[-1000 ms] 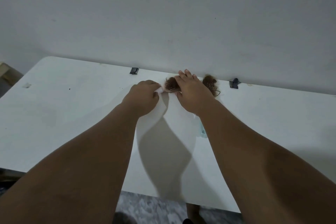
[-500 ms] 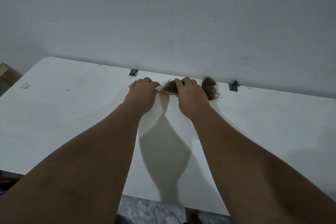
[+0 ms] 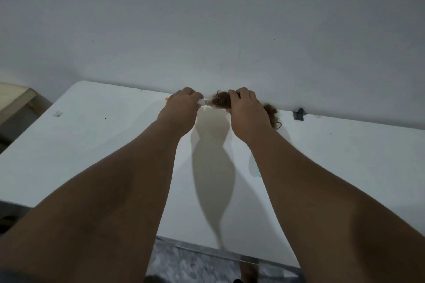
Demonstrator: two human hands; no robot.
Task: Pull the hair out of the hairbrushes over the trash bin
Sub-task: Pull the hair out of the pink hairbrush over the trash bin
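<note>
At the white desk's (image 3: 92, 145) far edge, left hand (image 3: 179, 110) clamps the white hairbrush handle (image 3: 202, 101) steady so right hand (image 3: 247, 110) can pinch the brown hair clump (image 3: 219, 100).

table top (image 3: 92, 145): smooth, white, faintly sheened
wall (image 3: 207, 18): matt, painted, lightly speckled
hairbrush (image 3: 218, 101): white plastic handle, fuzzy brown hair matted in bristles
clip (image 3: 299, 114): dark, matt
floor (image 3: 195, 264): grey, mottled

A white table (image 3: 92, 145) stood against a plain grey wall (image 3: 207, 18). Dim light cast shadows across the tabletop. Grey mottled floor (image 3: 184, 264) showed below the table's near edge.
</note>
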